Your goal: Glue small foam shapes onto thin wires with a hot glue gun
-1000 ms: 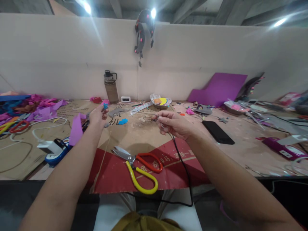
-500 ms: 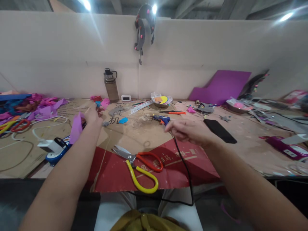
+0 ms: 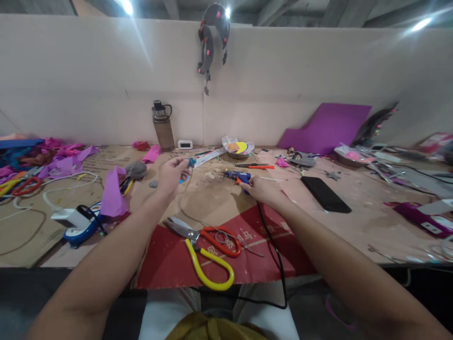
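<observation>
My left hand (image 3: 172, 175) is pinched on a small blue felt piece (image 3: 192, 162) above the cardboard. A thin grey cord (image 3: 198, 218) trails from near these fingers across the scissors. Part of another blue cutout (image 3: 183, 178) shows just below the hand. My right hand (image 3: 264, 190) closes around the handle of a blue glue gun (image 3: 236, 174), whose nozzle points left; its black cable runs down over the table edge. Large scissors (image 3: 193, 233) with one red and one yellow handle lie open in front. A grey yarn ball (image 3: 137, 170) sits left of my left hand.
A bottle (image 3: 163, 126) and a small white clock (image 3: 185, 144) stand at the back. Tweezers with orange grips (image 3: 261, 166) lie behind the glue gun. On the right is a black phone (image 3: 324, 193); at left, a blue power strip (image 3: 79, 232) and felt scraps (image 3: 76, 163).
My left hand has moved right from the back left, bringing the blue felt piece and uncovering the yarn ball. My right hand has shifted slightly left onto the glue gun. The cord now crosses the scissors.
</observation>
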`<state>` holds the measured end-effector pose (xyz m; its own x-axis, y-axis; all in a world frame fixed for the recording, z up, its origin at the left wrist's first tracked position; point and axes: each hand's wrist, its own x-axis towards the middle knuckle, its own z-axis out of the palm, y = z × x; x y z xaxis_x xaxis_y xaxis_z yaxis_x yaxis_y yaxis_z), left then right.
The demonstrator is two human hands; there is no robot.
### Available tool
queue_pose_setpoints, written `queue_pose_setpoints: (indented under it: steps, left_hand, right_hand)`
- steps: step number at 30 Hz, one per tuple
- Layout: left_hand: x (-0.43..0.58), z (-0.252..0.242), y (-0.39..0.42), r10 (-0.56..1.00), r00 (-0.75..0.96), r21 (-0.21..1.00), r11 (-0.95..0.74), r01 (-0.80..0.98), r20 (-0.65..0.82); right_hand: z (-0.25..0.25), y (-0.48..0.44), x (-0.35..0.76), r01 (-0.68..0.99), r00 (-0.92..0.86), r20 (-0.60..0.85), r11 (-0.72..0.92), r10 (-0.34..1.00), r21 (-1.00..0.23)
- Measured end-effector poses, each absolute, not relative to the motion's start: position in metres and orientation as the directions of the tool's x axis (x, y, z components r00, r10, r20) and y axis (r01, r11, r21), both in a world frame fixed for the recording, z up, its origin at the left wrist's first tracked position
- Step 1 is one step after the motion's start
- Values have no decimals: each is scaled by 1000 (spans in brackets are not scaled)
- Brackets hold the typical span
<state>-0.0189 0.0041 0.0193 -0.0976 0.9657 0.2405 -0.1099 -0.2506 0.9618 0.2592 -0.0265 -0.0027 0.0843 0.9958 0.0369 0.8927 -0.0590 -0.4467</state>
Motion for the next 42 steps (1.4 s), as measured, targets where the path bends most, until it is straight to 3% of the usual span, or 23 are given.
queue_pose_setpoints:
  steps: [3,9,15,17,19,23,31,36,42]
  left_hand:
    - [-8,15,-10,946,-3,938,-320,134,323]
    - [-2,11,-18,894,-18,839,-414,352,448]
    - [-1,0,-8,982,-34,979,-188,-73,186]
    - [-1,-3,-6,990,-31,980,-144,-140,141]
    - [-2,-4,-5,990,-45,977,-141,-160,136]
    - [-1,-2,-6,987,-66,978,-155,-137,147]
    - [-2,4,-14,955,-115,961,-263,89,272]
    - [-1,7,-16,948,-124,954,-281,101,292]
    - [0,7,-15,945,-146,956,-286,62,292]
  right_hand:
    - [-21,-3,253,845,132,0,-112,991,-523]
    - [-13,6,243,621,196,-59,-171,979,-765]
    - [1,-17,223,339,133,81,31,988,-940]
    - [3,-27,219,126,48,209,201,977,-971]
    - [6,-36,217,68,-30,293,295,956,-953]
    - [11,-51,215,142,-132,392,409,911,-902]
    - [10,-62,209,295,-212,454,499,866,-815]
    - [7,-63,209,367,-214,420,471,882,-802]
    - [-1,-62,209,422,-217,485,530,847,-736]
